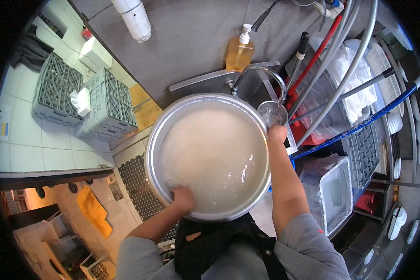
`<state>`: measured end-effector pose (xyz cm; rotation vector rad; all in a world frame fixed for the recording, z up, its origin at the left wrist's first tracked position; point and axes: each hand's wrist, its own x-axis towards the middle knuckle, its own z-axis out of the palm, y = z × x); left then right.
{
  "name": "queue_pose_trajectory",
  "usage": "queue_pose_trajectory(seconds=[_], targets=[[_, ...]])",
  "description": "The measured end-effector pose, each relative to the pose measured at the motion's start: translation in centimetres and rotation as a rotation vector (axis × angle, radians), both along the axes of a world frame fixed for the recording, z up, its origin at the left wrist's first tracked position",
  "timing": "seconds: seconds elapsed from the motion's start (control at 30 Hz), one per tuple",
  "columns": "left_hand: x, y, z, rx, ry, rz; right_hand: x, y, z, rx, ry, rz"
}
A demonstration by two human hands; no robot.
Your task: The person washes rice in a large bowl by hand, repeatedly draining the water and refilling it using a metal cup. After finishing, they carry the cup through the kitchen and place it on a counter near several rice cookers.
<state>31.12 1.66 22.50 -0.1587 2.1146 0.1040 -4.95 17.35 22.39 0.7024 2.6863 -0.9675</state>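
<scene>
A soap bottle [240, 52] stands behind the faucet [261, 74]. 2 grey racks [84, 95] sit on the tiled floor [32, 144]; hoses [340, 70] hang nearby.

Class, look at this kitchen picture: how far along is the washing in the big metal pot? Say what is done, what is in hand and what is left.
Done: the pot is full of cloudy white water. In hand: the left hand is sunk in that water near the front rim, while the right hand grips the far rim under the faucet. Left: the cloudy water is not yet poured off.

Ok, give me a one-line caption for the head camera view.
Left hand dips into cloudy water in a large metal pot while right hand grips its rim.
</scene>
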Motion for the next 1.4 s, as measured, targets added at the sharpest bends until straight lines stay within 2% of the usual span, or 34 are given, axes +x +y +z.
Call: queue_pose_trajectory(seconds=[0.13,0.27,0.37,0.47,0.5,0.53,0.67,0.77,0.87,0.97,1.07,1.13,1.2,1.3,1.4], targets=[[-1.7,3.1,0.6,0.297,0.031,0.051,0.2,-0.2,0.4,-0.004,0.003,-0.01],[-2.5,6.3,-3.8,0.535,0.194,0.037,-0.1,0.3,-0.9,-0.022,0.025,-0.022],[-6.0,6.3,-1.6,0.635,0.27,0.138,-0.9,1.0,-2.7,-0.044,0.026,-0.001],[-8.0,4.4,-3.9,0.647,0.613,0.361,0.6,-0.2,1.3,-0.052,0.0,0.022],[-8.6,3.7,-4.5,0.646,0.726,0.437,0.6,0.0,1.0,-0.041,0.011,0.017],[-9.3,2.8,-5.1,0.643,0.84,0.513,0.3,0.1,0.5,-0.03,0.022,0.015],[-12.1,-1.6,-1.0,0.181,0.921,0.722,0.0,0.1,-0.7,-0.022,0.066,-0.051],[-12.2,-2.4,-1.7,-0.167,1.031,0.672,-0.7,0.6,-1.7,-0.03,0.006,-0.001],[-12.7,-1.5,-2.0,-0.059,0.689,0.781,-0.7,0.7,-2.1,-0.041,0.021,-0.008],[-12.6,1.6,-3.2,-0.119,0.662,0.606,-1.0,0.7,-2.5,-0.018,0.03,-0.025],[-12.0,5.8,-7.5,-0.241,0.74,0.36,-0.2,0.3,-0.8,-0.018,0.011,-0.003],[-11.9,8.0,-2.2,0.065,0.596,0.416,-0.6,0.8,-1.7,-0.01,0.026,0.037],[-11.5,10.0,0.4,0.275,0.477,0.192,-0.6,0.8,-1.7,-0.013,0.032,0.054],[-9.0,12.7,-2.3,0.43,0.757,0.151,-0.3,0.7,-1.2,-0.044,0.036,0.029],[-8.9,12.6,-1.7,0.589,0.699,0.195,-0.3,0.7,-1.6,-0.061,0.051,0.007]])
